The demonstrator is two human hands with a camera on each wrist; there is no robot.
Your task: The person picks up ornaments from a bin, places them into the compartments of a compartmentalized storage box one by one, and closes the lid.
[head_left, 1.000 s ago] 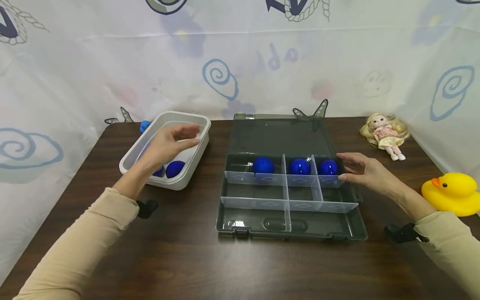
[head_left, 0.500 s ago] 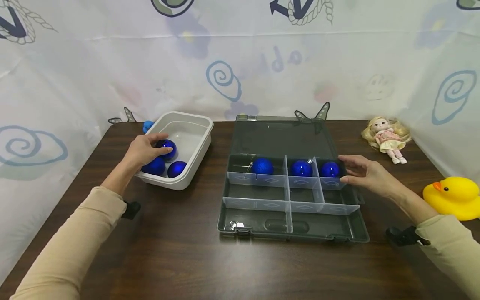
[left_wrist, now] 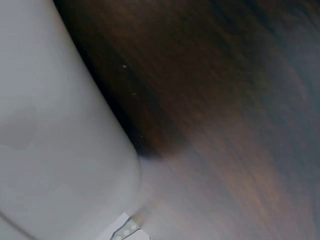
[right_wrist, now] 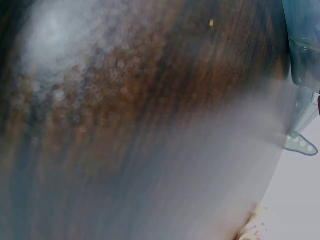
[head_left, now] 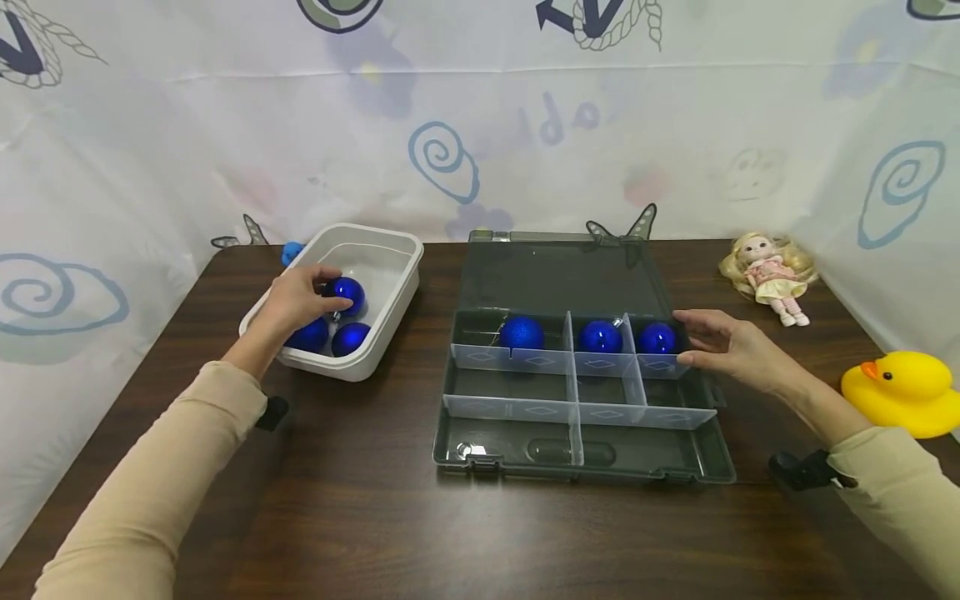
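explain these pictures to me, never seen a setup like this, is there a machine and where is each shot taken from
No machine shows here: you see a person's bare left hand and right hand. The wide picture comes from a camera worn on the head. On the table are a white tub, an open grey case with three blue balls in its back row, a doll and a yellow duck. The left hand holds a blue ball inside the tub, near two others; the right hand is at the case's right edge. The other pictures come from wrist cameras: left shows table and the tub's side, right table and the case's corner.
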